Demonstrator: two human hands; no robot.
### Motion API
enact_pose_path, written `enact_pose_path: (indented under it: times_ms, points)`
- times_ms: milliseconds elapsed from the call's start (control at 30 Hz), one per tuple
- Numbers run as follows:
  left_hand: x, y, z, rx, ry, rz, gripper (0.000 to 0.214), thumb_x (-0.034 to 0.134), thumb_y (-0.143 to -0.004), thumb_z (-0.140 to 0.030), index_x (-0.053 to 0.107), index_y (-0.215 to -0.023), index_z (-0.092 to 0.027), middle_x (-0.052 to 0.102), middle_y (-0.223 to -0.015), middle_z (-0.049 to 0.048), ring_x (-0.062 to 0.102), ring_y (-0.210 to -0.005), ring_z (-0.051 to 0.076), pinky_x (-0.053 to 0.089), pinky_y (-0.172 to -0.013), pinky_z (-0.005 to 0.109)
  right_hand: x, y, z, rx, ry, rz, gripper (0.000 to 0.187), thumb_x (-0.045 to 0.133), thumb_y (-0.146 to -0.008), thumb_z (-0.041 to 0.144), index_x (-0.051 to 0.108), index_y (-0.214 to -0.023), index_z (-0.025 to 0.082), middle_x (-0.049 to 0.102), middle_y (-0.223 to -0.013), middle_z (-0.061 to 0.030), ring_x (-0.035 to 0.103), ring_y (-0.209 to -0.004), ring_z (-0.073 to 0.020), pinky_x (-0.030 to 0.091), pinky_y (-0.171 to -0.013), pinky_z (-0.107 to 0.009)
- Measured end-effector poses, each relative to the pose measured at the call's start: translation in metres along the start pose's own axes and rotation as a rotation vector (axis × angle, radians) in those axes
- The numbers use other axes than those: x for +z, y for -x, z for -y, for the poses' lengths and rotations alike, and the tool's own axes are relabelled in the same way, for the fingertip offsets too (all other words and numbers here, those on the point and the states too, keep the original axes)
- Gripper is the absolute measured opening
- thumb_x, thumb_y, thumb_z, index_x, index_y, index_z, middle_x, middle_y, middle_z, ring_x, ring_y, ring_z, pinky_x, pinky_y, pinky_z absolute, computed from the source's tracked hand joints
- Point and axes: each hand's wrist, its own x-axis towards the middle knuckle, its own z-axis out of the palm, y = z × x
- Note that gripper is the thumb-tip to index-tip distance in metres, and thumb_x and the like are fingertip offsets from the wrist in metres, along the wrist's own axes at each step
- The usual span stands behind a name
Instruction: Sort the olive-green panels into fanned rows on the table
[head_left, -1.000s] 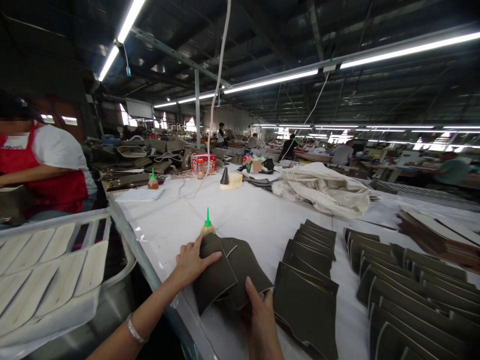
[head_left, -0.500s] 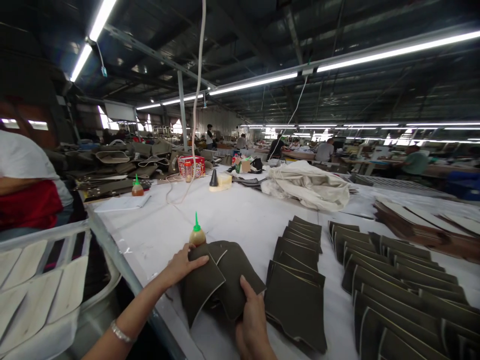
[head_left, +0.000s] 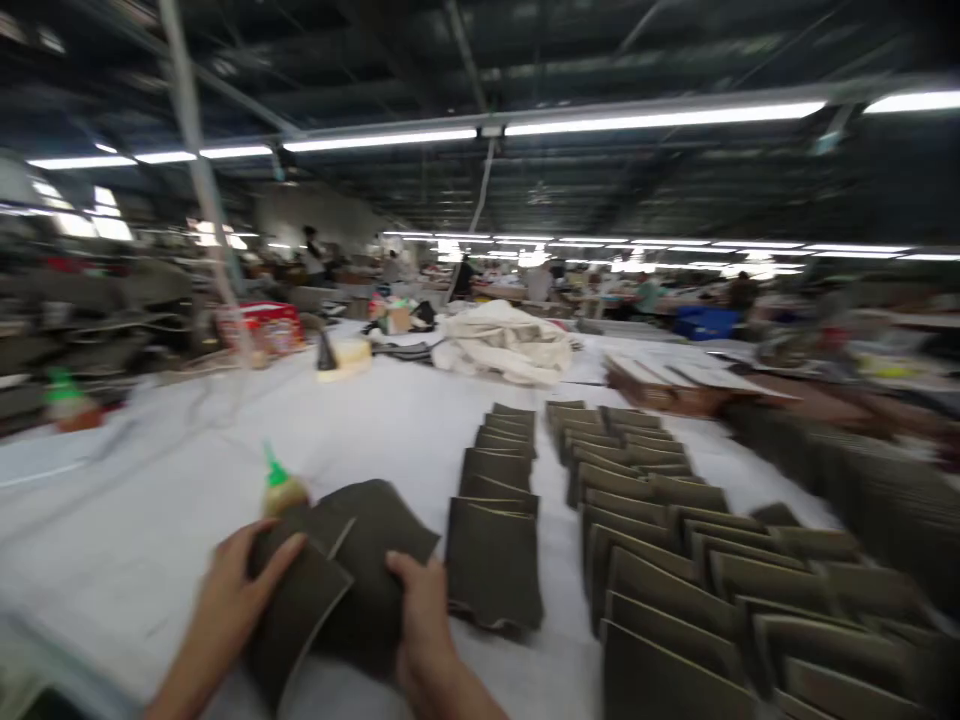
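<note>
Left fingers [head_left: 280, 563] grasp upper panel [head_left: 304, 605], right fingers [head_left: 406, 568] lower panel [head_left: 379, 545]; panels overlap between fingers, over bench [head_left: 390, 415], pinched at outer sides, probably against slipping. Bottle [head_left: 285, 494] just beyond left fingers, perhaps for easy reach. Stack [head_left: 493, 565] right of right fingers, fanned.

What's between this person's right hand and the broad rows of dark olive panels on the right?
Beside the right hand is a narrow overlapping column of dark olive panels, then white tabletop, as the head view shows.
</note>
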Motion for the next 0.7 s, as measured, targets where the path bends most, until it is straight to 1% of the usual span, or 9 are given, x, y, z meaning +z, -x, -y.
enact_pose_path:
  times_ms: [67,100,200,267,367,467,567,633,700]
  points:
    - [-0.024,0.004,0.003,-0.023,-0.010,-0.098,0.063,0.058,-0.067,-0.078,0.057,-0.095,-0.021,0.062,-0.108,0.0110,0.056,-0.110,0.036,0.043,-0.102,0.056,-0.009,-0.005,0.015,-0.001,0.019,0.023,0.048,0.072,-0.052,0.031,0.063,-0.097,0.016,0.076,-0.080,-0.0037,0.070,-0.080,-0.0266,0.055,-0.076,-0.036]
    - [-0.031,0.006,0.004,-0.030,-0.003,-0.130,0.060,0.060,-0.067,-0.075,0.055,-0.094,-0.022,0.061,-0.109,0.0107,0.056,-0.110,0.035,0.042,-0.103,0.054,-0.010,-0.008,0.017,0.007,0.028,0.043,0.050,0.074,-0.052,0.031,0.064,-0.098,0.015,0.076,-0.081,-0.0040,0.070,-0.081,-0.0266,0.055,-0.077,-0.036]
    - [-0.035,0.009,0.005,-0.058,-0.009,-0.207,0.058,0.064,-0.067,-0.071,0.054,-0.093,-0.021,0.060,-0.110,0.0117,0.054,-0.112,0.035,0.041,-0.104,0.054,-0.008,-0.008,0.015,0.032,0.049,0.100,0.053,0.076,-0.054,0.032,0.064,-0.101,0.014,0.077,-0.087,-0.0069,0.070,-0.082,-0.0276,0.055,-0.077,-0.037]
    - [-0.033,0.010,0.004,-0.069,0.000,-0.236,0.059,0.068,-0.062,-0.073,0.054,-0.086,-0.021,0.058,-0.110,0.0143,0.051,-0.114,0.038,0.037,-0.105,0.057,-0.008,-0.004,0.012,0.036,0.057,0.108,0.054,0.076,-0.055,0.033,0.064,-0.104,0.012,0.077,-0.089,-0.0088,0.071,-0.079,-0.0278,0.056,-0.075,-0.038]
    - [-0.037,0.009,0.002,-0.061,0.065,-0.166,0.056,0.068,-0.061,-0.075,0.050,-0.067,-0.022,0.058,-0.113,0.0155,0.053,-0.113,0.038,0.040,-0.103,0.054,-0.010,-0.003,0.011,0.014,0.059,0.097,0.055,0.077,-0.055,0.033,0.064,-0.104,0.012,0.078,-0.091,-0.0090,0.070,-0.077,-0.0269,0.056,-0.075,-0.038]
    - [-0.057,0.011,-0.011,-0.089,0.152,-0.055,0.054,0.065,-0.069,-0.071,0.051,-0.060,-0.020,0.057,-0.125,0.0138,0.053,-0.118,0.036,0.040,-0.103,0.050,-0.012,-0.006,0.010,0.008,0.064,0.092,0.051,0.077,-0.056,0.034,0.065,-0.100,0.012,0.078,-0.087,-0.0087,0.070,-0.075,-0.0272,0.056,-0.075,-0.039]
    - [-0.087,0.014,-0.043,-0.147,0.308,0.005,0.051,0.070,-0.070,-0.066,0.058,-0.062,-0.018,0.055,-0.133,0.0113,0.049,-0.124,0.036,0.039,-0.101,0.045,-0.014,-0.010,0.008,0.015,0.077,0.092,0.048,0.078,-0.056,0.034,0.067,-0.097,0.011,0.078,-0.086,-0.0091,0.071,-0.078,-0.0284,0.056,-0.076,-0.039]
    - [-0.102,0.011,-0.069,-0.190,0.454,0.059,0.050,0.075,-0.067,-0.064,0.060,-0.064,-0.017,0.062,-0.123,0.0118,0.055,-0.114,0.034,0.044,-0.093,0.039,-0.015,-0.010,0.007,0.016,0.083,0.085,0.047,0.078,-0.056,0.034,0.067,-0.095,0.012,0.078,-0.087,-0.0089,0.071,-0.081,-0.0288,0.055,-0.077,-0.039]
    - [-0.108,0.003,-0.089,-0.248,0.528,0.175,0.049,0.076,-0.067,-0.063,0.063,-0.070,-0.016,0.068,-0.107,0.0119,0.062,-0.101,0.031,0.048,-0.085,0.036,-0.015,-0.010,0.007,0.017,0.086,0.073,0.046,0.078,-0.057,0.035,0.068,-0.095,0.012,0.077,-0.087,-0.0084,0.071,-0.081,-0.0288,0.055,-0.076,-0.038]
